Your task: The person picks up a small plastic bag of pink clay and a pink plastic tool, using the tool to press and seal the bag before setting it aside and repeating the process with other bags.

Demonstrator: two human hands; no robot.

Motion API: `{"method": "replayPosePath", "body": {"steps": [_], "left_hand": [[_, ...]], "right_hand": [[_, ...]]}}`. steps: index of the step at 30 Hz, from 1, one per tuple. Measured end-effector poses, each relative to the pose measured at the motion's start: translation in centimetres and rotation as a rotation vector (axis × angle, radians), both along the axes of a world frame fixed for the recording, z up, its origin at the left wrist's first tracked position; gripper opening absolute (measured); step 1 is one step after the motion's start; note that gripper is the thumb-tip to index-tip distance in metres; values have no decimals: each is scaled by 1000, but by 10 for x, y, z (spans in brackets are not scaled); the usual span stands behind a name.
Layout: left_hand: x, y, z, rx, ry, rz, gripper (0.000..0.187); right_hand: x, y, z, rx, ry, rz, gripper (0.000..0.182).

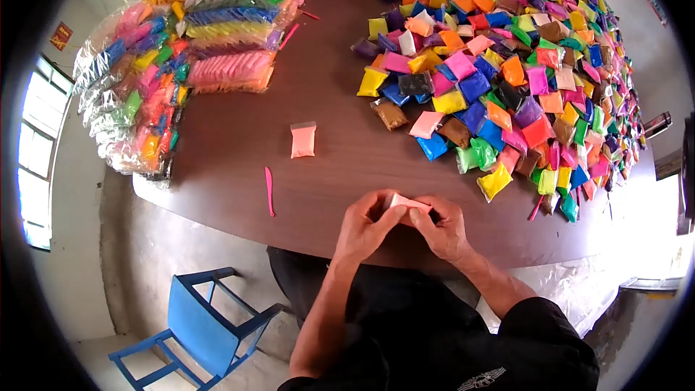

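My left hand [368, 226] and my right hand [442, 226] meet at the near edge of the brown table [340, 94]. Between their fingertips they pinch a small pale pink packet [402, 202]. Most of the packet is hidden by my fingers. A single salmon-pink packet [303, 139] lies flat on the table, apart from the hands and to their upper left. A thin pink plastic tool [269, 190] lies left of my left hand.
A big heap of small coloured clay packets [521, 65] covers the table's right side. Clear bags packed with sorted packets [181, 51] are stacked at the left end. A blue chair [199, 322] stands below the table edge on the left.
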State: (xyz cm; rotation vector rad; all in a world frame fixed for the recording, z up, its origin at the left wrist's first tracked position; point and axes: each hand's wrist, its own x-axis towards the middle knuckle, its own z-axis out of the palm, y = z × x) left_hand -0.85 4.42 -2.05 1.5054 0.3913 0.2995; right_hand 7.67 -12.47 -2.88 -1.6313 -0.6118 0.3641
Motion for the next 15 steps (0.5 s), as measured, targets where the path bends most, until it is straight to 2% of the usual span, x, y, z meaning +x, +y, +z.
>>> {"method": "replayPosePath", "body": {"steps": [2,4,6,9,12,15], "left_hand": [[0,3,1,44,73,-48,19],[1,0,-4,-77,33,-19,18],[0,-1,-3,-22,49,-5,17],[1,-5,-2,30,78,31,17],[0,-5,-3,121,90,20,18],[2,-10,1,19,47,41,21]], "right_hand": [[1,2,-1,0,11,5,23],[5,2,2,-4,19,6,23],[13,1,12,-159,49,106,27],[23,8,4,-87,-105,134,30],[36,3,11,-153,-31,278,28],[36,-2,5,-86,10,271,25]]}}
